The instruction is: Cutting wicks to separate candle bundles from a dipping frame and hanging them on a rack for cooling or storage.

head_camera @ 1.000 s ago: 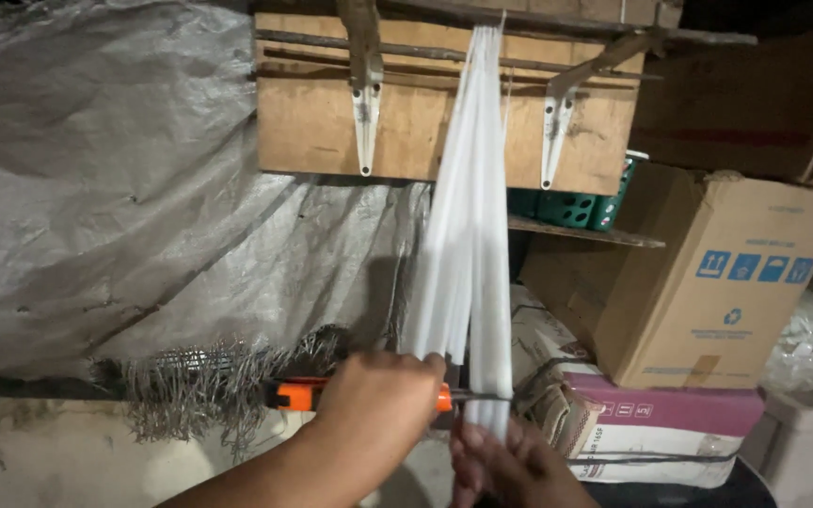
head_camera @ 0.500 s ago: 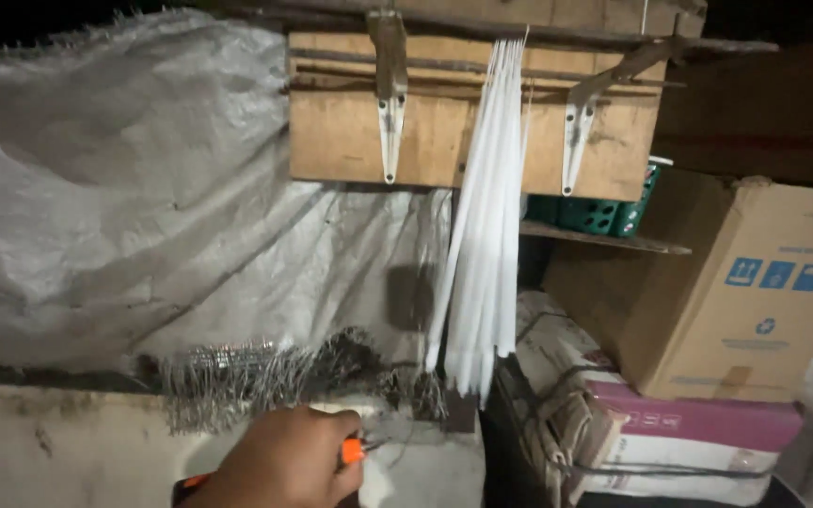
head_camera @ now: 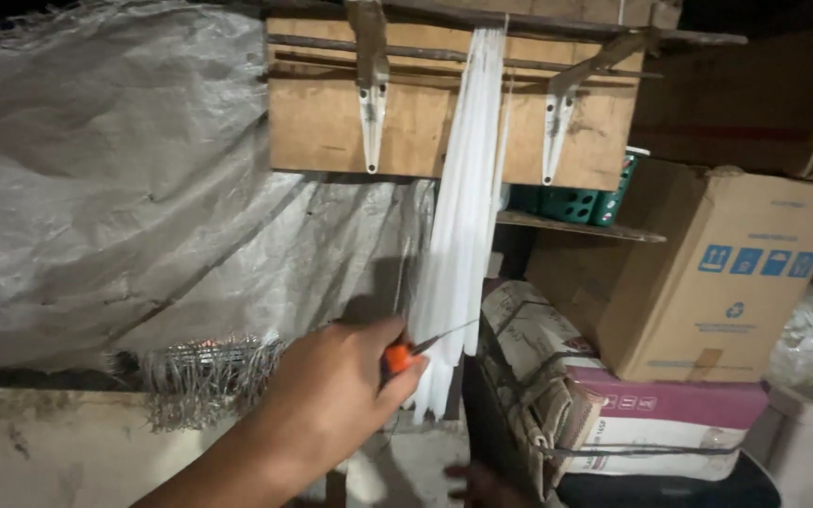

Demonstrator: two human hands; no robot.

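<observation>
A bundle of long white rods (head_camera: 458, 235) hangs from a wooden frame (head_camera: 444, 113) at the top of the view. My left hand (head_camera: 331, 400) reaches in from the lower left, shut on an orange-handled knife (head_camera: 397, 357). Its thin blade (head_camera: 444, 336) lies across the lower part of the bundle. Only a dim part of my right hand (head_camera: 482, 484) shows at the bottom edge, below the bundle, and its fingers are too dark to read.
A grey woven sheet (head_camera: 115, 188) covers the left side. A brown cardboard box (head_camera: 708, 273) and a strapped white and maroon box (head_camera: 651, 414) stand at the right. A green crate (head_camera: 576, 202) sits behind the frame, and a tangle of wire mesh (head_camera: 204, 372) lies on a ledge.
My left hand has risen from the bottom edge and brought the knife blade against the bundle. My right hand, on the bundle a second ago, has dropped low.
</observation>
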